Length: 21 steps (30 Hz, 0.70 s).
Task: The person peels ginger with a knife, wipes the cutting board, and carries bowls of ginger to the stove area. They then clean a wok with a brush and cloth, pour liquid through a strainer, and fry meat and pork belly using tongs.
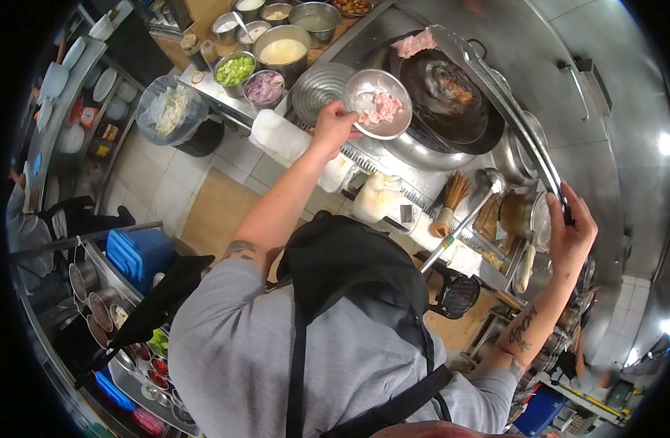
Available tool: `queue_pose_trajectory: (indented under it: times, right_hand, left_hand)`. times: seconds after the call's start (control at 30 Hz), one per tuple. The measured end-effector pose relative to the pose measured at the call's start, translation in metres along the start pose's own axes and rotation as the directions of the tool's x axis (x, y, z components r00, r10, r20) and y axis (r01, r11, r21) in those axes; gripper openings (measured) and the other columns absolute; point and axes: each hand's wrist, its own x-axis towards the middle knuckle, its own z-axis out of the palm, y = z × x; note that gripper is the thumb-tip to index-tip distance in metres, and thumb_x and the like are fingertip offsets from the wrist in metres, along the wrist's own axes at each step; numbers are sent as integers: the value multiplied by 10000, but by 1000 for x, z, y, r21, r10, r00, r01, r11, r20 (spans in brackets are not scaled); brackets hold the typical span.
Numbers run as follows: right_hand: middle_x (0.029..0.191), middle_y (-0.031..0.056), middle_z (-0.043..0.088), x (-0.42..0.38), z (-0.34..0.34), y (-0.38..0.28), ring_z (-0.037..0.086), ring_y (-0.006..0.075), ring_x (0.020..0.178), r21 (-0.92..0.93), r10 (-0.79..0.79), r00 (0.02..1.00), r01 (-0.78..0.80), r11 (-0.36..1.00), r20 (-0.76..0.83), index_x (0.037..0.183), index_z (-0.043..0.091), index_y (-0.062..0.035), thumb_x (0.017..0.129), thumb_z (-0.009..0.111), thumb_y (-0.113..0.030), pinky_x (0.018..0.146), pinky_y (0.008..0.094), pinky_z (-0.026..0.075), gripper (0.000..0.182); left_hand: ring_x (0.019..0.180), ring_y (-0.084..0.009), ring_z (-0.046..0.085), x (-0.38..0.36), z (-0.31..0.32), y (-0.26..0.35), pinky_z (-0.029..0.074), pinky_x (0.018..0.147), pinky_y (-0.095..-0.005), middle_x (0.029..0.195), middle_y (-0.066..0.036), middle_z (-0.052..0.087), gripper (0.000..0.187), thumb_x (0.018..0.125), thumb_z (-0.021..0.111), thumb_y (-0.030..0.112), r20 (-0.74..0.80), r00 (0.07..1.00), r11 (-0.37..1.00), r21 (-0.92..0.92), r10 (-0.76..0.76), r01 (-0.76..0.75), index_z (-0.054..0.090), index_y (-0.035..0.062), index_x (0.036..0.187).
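Over the wok (448,95), the left hand (333,128) gripped a bowl (378,104) of meat by its rim. The right hand (571,233) clenched a long ladle handle (506,109); its scoop held meat, half cut off.

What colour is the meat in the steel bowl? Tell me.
Pale pink with white bits; the meat in the steel bowl shows best in the head view.

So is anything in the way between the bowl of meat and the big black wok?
Nothing visible. The left hand holds the bowl right at the wok rim. The right hand holds a long ladle whose end carries meat over the wok's far side.
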Motion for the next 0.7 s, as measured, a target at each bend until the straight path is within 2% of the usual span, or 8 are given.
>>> queue_pose_trajectory:
  times: [0.03, 0.17, 0.27, 0.3, 0.4, 0.43, 0.53, 0.7]
  right_hand:
    - [822, 74, 687, 2, 0, 6, 574, 101, 666, -21, -53, 999, 52, 998, -9, 1127, 723, -30, 837, 791, -179, 641, 246, 468, 333]
    - [824, 76, 695, 8, 3, 8, 567, 105, 637, -64, 115, 990, -110, 992, 78, 1123, 731, -58, 850, 781, -235, 627, 253, 469, 329]
    - [849, 95, 713, 10, 10, 19, 622, 132, 661, -89, 59, 996, -52, 995, 71, 1119, 732, -65, 844, 786, -254, 650, 269, 490, 338]
    - [880, 124, 726, 12, 14, 25, 686, 215, 712, -94, 37, 997, -30, 995, 71, 1120, 730, -63, 845, 773, -310, 686, 321, 518, 372]
    - [895, 151, 725, 27, 37, 50, 705, 297, 785, -186, 25, 988, 5, 983, 154, 1130, 731, -86, 845, 745, -381, 731, 363, 531, 410]
    - [895, 167, 721, 34, 47, 44, 699, 335, 836, -245, 129, 969, -75, 967, 211, 1138, 733, -124, 846, 713, -438, 765, 378, 533, 430]
    - [1001, 163, 726, 55, 103, 55, 693, 344, 948, -349, 207, 930, -94, 932, 303, 1183, 715, -196, 851, 682, -508, 847, 416, 538, 457]
    - [1037, 200, 713, 63, 155, 33, 676, 370, 1007, -312, 273, 936, -197, 930, 222, 1197, 702, -131, 856, 668, -524, 886, 440, 530, 520]
  left_hand:
    - [737, -181, 671, 0, 2, 0, 617, 618, -313, 869, -84, 604, 90, 871, 617, 31, 2, 1000, 1000, 5, -2, 2, 528, 17, 873]
    - [760, -190, 686, -4, -8, -3, 616, 626, -311, 891, -97, 620, 75, 879, 610, 27, -2, 1000, 1000, 2, -4, 4, 537, 13, 891]
    - [751, -197, 691, -12, -26, -7, 615, 627, -312, 886, -98, 618, 78, 886, 602, 19, -37, 999, 1000, -5, 8, -8, 525, 21, 870]
    - [747, -198, 692, -15, -32, -8, 615, 627, -312, 886, -99, 617, 82, 885, 601, 17, -46, 999, 1000, -7, 10, -10, 522, 24, 864]
    - [732, -201, 691, -19, -46, -15, 620, 616, -320, 885, -95, 608, 110, 872, 606, 17, -79, 997, 1000, -22, -12, 11, 504, 35, 837]
    - [729, -199, 689, -22, -47, -15, 619, 611, -321, 881, -90, 603, 113, 869, 608, 17, -89, 996, 1000, -25, -20, 18, 503, 38, 835]
    - [715, -195, 680, -25, -50, -19, 617, 603, -323, 861, -74, 585, 125, 863, 613, 20, -101, 995, 1000, -22, -19, 17, 496, 44, 828]
    - [744, -194, 682, -37, -52, -12, 594, 615, -321, 850, -56, 603, 146, 878, 613, 36, -92, 996, 1000, 11, 0, 1, 480, 86, 844]
